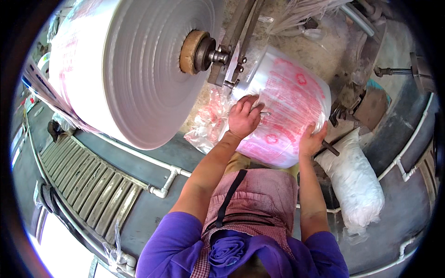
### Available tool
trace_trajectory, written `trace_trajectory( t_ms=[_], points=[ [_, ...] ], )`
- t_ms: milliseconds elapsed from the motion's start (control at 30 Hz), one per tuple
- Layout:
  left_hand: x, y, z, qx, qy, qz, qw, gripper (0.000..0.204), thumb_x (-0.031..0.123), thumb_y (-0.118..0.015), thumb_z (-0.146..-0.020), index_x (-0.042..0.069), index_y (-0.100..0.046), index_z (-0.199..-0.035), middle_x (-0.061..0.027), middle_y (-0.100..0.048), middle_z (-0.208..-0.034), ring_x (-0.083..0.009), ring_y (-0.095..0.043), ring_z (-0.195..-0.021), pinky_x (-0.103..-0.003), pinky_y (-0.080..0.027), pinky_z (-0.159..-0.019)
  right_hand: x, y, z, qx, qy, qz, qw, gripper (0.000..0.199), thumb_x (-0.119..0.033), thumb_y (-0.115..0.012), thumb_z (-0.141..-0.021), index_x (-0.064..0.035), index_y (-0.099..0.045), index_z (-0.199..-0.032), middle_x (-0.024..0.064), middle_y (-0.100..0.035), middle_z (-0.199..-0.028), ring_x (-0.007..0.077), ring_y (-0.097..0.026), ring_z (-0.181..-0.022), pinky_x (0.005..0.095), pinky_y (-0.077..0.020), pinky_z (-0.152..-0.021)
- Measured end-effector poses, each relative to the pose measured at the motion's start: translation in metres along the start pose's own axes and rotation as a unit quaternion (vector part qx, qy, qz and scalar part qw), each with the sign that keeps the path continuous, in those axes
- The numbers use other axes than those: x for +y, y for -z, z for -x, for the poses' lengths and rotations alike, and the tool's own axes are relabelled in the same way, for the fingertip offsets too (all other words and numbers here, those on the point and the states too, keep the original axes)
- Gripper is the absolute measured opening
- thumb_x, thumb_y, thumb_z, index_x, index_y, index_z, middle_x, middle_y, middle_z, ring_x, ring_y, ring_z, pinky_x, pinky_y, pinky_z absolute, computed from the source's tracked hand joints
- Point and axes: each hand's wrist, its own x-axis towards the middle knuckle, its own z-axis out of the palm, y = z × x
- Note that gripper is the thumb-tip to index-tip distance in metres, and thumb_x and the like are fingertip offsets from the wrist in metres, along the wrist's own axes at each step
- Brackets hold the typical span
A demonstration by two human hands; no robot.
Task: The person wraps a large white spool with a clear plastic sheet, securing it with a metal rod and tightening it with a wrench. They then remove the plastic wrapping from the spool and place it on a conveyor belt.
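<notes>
A roll of white plastic film with red print lies in front of my body, tilted. My left hand is closed at the roll's left side, with its knuckles up. It holds a thin metal tool, whose tip sticks out to the right; its exact kind is hidden by the fingers. At the roll's right end my right hand grips the film's edge, its thumb and fingers partly hidden. Beside that hand a dark rod juts out. Crumpled printed film hangs left of my left hand.
A huge white film roll on a shaft with a brown core fills the upper left. Metal machine arms stand beside it. White pipes and a slatted platform lie left; a stuffed clear bag sits right.
</notes>
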Motion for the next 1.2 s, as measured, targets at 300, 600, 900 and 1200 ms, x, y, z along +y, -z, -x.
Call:
trace_trajectory(
  t_ms=[300,600,900,1200],
  points=[
    [-0.002,0.000,0.001,-0.025,-0.001,0.009,1.000,0.034,0.010,-0.060,-0.064,0.014,-0.062,-0.097,-0.0046,-0.054,-0.113,-0.0253,-0.050,-0.103,-0.035,-0.046,-0.082,-0.002,0.002,0.006,-0.002,-0.025,0.014,1.000,0.060,-0.043,-0.047,-0.086,-0.0059,-0.034,-0.132,0.0244,-0.047,-0.116,0.0419,-0.053,-0.097,0.0473,-0.0448,-0.076],
    [0.000,-0.008,-0.018,-0.002,-0.009,0.009,1.000,0.030,0.013,-0.062,-0.066,0.015,-0.060,-0.095,-0.0029,-0.053,-0.114,-0.0238,-0.049,-0.106,-0.034,-0.045,-0.074,-0.001,-0.002,-0.015,0.002,-0.002,0.008,1.000,0.059,-0.042,-0.047,-0.086,-0.0053,-0.036,-0.131,0.0248,-0.047,-0.119,0.0410,-0.051,-0.103,0.0466,-0.0436,-0.082],
    [0.012,-0.022,-0.066,-0.014,0.005,0.000,1.000,0.028,0.015,-0.065,-0.066,0.013,-0.060,-0.093,-0.0032,-0.054,-0.108,-0.0228,-0.050,-0.103,-0.034,-0.046,-0.074,-0.011,0.001,-0.069,-0.056,-0.018,0.019,0.998,0.061,-0.045,-0.042,-0.087,-0.0022,-0.035,-0.131,0.0247,-0.045,-0.124,0.0394,-0.046,-0.112,0.0454,-0.0398,-0.089],
    [0.017,-0.055,-0.147,-0.046,-0.004,-0.043,0.998,0.016,0.015,-0.060,-0.070,0.013,-0.063,-0.086,-0.0021,-0.058,-0.098,-0.0222,-0.053,-0.094,-0.034,-0.047,-0.072,-0.038,-0.002,-0.162,-0.148,-0.075,0.069,0.984,0.062,-0.039,-0.046,-0.086,0.0021,-0.035,-0.130,0.0268,-0.047,-0.122,0.0391,-0.045,-0.114,0.0415,-0.0355,-0.095]
  ],
)
